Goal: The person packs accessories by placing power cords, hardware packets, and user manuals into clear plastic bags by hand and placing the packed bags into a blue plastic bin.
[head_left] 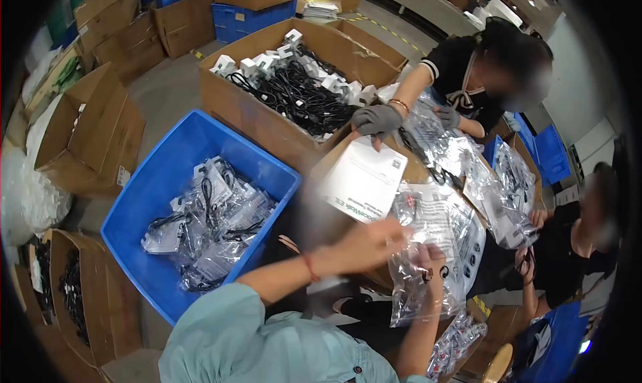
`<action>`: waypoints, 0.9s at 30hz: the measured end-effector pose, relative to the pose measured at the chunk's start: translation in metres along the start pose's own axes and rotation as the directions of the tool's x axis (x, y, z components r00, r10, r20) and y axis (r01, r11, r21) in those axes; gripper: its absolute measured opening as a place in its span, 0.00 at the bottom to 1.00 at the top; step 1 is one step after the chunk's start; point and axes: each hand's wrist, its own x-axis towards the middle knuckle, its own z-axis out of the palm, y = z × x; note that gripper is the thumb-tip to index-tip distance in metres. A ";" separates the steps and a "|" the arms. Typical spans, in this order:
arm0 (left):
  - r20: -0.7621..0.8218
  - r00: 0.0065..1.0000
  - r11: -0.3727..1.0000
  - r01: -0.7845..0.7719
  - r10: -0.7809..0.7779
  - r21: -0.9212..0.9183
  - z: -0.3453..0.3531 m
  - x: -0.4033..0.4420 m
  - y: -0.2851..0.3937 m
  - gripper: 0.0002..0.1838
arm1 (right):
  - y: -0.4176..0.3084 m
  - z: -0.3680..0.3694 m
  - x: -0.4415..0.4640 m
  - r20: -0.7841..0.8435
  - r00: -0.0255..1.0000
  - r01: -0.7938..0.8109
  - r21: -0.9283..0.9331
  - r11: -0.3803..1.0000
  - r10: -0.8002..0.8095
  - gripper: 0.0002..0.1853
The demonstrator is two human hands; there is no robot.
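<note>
My right hand (pixel 431 259) is closed on a clear plastic bag (pixel 409 296) with printing on it, which hangs down in front of my forearm. My left hand (pixel 371 242), a red string at its wrist, is just left of the bag's upper part. Motion blurs its fingers, so their grip is unclear. Beyond it lies a white printed booklet (pixel 366 175) with green lettering, at the edge of a stack. More printed clear bags (pixel 458 239) are spread under and behind my right hand.
To the left stands a blue bin (pixel 134 212) holding bagged cables (pixel 214 216). A large carton (pixel 254 115) of black cables (pixel 297 92) with white boxes is behind. A co-worker's gloved hand (pixel 378 120) touches the booklet's far edge. Another person's hands (pixel 528 259) are at right.
</note>
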 end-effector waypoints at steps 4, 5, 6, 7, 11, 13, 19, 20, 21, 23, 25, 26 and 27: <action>-0.397 0.911 0.905 0.073 0.111 0.419 -0.120 0.026 -0.069 0.07 | 0.038 -0.017 -0.023 -0.277 0.960 0.054 0.022 0.998 -0.045 0.11; -0.507 0.858 0.931 0.116 0.081 0.345 -0.151 0.032 -0.097 0.07 | 0.034 -0.018 -0.031 -0.281 0.960 0.017 0.106 0.994 0.014 0.11; -0.531 0.840 0.881 0.166 0.110 0.444 -0.184 0.042 -0.103 0.08 | 0.033 -0.017 -0.035 -0.281 0.960 0.014 0.113 0.993 0.019 0.11; -0.554 0.824 0.847 0.206 0.119 0.489 -0.215 0.052 -0.113 0.07 | 0.034 -0.015 -0.039 -0.315 0.949 0.032 0.071 0.997 -0.008 0.11; -0.452 0.890 0.498 0.364 0.063 0.787 -0.328 0.071 -0.182 0.08 | 0.091 -0.019 -0.035 -0.053 0.589 0.270 -0.928 0.258 -0.807 0.13; -0.418 0.907 0.345 0.410 -0.055 0.844 -0.364 0.079 -0.201 0.10 | 0.093 -0.009 -0.043 -0.282 0.688 0.228 -0.791 0.567 -0.669 0.12; -0.324 0.648 -0.056 0.398 -0.690 0.916 -0.415 0.120 -0.269 0.17 | 0.058 0.010 -0.057 -0.518 0.749 0.020 -0.606 0.795 -0.414 0.12; -0.321 0.651 -0.051 0.397 -0.688 0.916 -0.414 0.126 -0.276 0.17 | 0.057 0.010 -0.056 -0.531 0.758 -0.034 -0.612 0.790 -0.379 0.12; -0.298 0.644 -0.102 0.324 -0.705 0.940 -0.410 0.130 -0.280 0.18 | 0.073 -0.003 -0.061 -0.532 0.754 -0.031 -0.614 0.789 -0.384 0.12; -0.270 0.625 -0.204 0.177 -0.733 0.963 -0.406 0.136 -0.286 0.21 | 0.114 -0.039 -0.066 -0.353 0.931 -0.308 -0.896 0.321 -0.092 0.21; -0.339 0.578 -0.260 0.218 -0.742 0.941 -0.405 0.135 -0.299 0.18 | 0.057 -0.001 -0.065 -0.407 0.891 -0.288 -0.849 0.443 -0.201 0.20; -0.396 0.523 -0.313 0.242 -0.755 0.918 -0.405 0.133 -0.306 0.17 | 0.037 0.013 -0.063 -0.469 0.837 -0.256 -0.790 0.557 -0.281 0.19; -0.449 0.465 -0.366 0.261 -0.763 0.893 -0.406 0.132 -0.309 0.16 | 0.039 0.011 -0.058 -0.460 0.840 -0.243 -0.795 0.556 -0.290 0.19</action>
